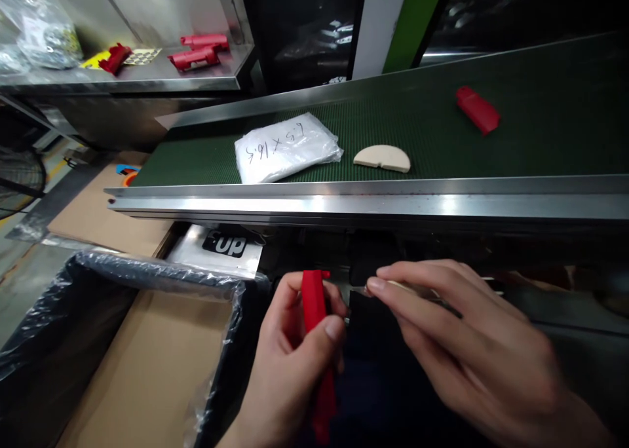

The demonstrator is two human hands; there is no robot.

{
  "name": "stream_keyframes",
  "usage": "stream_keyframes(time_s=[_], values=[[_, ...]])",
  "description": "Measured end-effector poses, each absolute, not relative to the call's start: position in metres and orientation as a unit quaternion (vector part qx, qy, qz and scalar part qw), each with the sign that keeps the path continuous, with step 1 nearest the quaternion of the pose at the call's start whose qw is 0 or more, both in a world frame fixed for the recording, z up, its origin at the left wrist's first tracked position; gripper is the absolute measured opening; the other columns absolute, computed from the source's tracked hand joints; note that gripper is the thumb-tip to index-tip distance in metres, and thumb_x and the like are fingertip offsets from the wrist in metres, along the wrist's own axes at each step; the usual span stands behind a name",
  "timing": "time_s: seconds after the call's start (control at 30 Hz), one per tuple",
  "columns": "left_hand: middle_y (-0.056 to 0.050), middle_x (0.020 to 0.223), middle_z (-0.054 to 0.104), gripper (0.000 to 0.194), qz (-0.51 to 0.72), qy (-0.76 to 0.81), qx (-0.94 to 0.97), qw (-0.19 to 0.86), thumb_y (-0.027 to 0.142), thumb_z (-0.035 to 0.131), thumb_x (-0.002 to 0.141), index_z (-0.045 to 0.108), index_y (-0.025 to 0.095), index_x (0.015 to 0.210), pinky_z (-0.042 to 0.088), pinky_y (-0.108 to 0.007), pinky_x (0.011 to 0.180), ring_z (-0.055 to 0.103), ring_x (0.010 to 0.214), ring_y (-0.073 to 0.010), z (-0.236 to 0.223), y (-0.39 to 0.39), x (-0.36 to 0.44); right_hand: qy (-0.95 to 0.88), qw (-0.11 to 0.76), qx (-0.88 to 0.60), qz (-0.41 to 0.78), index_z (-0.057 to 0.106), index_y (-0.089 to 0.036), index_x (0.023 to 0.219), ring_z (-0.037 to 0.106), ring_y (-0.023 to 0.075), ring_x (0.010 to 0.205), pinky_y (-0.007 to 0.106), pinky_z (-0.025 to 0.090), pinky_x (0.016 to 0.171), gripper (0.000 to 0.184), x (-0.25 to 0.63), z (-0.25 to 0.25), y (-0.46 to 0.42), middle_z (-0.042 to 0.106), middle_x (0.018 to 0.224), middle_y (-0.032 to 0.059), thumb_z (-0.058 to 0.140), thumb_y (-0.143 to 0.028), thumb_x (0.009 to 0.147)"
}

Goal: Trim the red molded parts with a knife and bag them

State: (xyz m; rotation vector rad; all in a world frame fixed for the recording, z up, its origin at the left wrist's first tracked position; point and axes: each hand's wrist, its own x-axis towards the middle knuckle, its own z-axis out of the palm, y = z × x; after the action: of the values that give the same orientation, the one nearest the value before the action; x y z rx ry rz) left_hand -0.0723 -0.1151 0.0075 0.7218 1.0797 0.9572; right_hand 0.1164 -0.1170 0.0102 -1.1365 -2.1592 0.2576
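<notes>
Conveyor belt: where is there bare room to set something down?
The green conveyor belt is bare between the half-round beige piece and the red part, and right of that part. The stretch by the bundle of clear bags is crowded. The cardboard box floor is also bare.

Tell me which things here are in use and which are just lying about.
In use: red plastic part held in left hand; thin blade-like tool pinched by right hand.

Lying about: bag stack, beige half-disc, red piece on belt, shelf red parts, lined carton.
</notes>
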Motion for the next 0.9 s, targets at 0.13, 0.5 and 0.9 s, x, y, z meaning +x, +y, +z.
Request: stream_keyframes(time_s=[0.13, 0.5, 0.9], values=[[0.001, 0.079, 0.055, 0.023, 0.406, 0.498, 0.329, 0.692, 0.034, 0.074, 0.079, 0.056, 0.021, 0.086, 0.036, -0.018, 0.049, 0.041, 0.053, -0.0044, 0.0114, -0.1238, -0.0731, -0.834, 0.337, -0.43, 0.075, 0.063, -0.016, 0.122, 0.057, 0.0228, 0.105, 0.04, 0.046, 0.084, 0.043, 0.1139, 0.0122, -0.1122, 0.062, 0.113, 0.0115, 0.052, 0.003, 0.086], [0.002, 0.076, 0.054, 0.021, 0.407, 0.502, 0.324, 0.691, 0.034, 0.074, 0.079, 0.058, 0.022, 0.084, 0.036, -0.017, 0.053, 0.041, 0.058, -0.006, 0.0152, -0.1244, -0.0701, -0.834, 0.362, -0.411, 0.069, 0.066, -0.013, 0.117, 0.057, 0.0229, 0.098, 0.039, 0.044, 0.08, 0.036, 0.1097, 0.0088, -0.1119, 0.063, 0.109, 0.0119, 0.055, 0.001, 0.086], [0.001, 0.073, 0.053, 0.022, 0.365, 0.502, 0.291, 0.728, 0.035, 0.073, 0.079, 0.058, 0.021, 0.087, 0.04, -0.016, 0.052, 0.042, 0.058, -0.0077, 0.0148, -0.1259, -0.0722, -0.823, 0.372, -0.423, 0.072, 0.066, -0.016, 0.118, 0.058, 0.022, 0.097, 0.039, 0.046, 0.079, 0.037, 0.1149, 0.0045, -0.1157, 0.064, 0.109, 0.0104, 0.055, 0.0, 0.086]])
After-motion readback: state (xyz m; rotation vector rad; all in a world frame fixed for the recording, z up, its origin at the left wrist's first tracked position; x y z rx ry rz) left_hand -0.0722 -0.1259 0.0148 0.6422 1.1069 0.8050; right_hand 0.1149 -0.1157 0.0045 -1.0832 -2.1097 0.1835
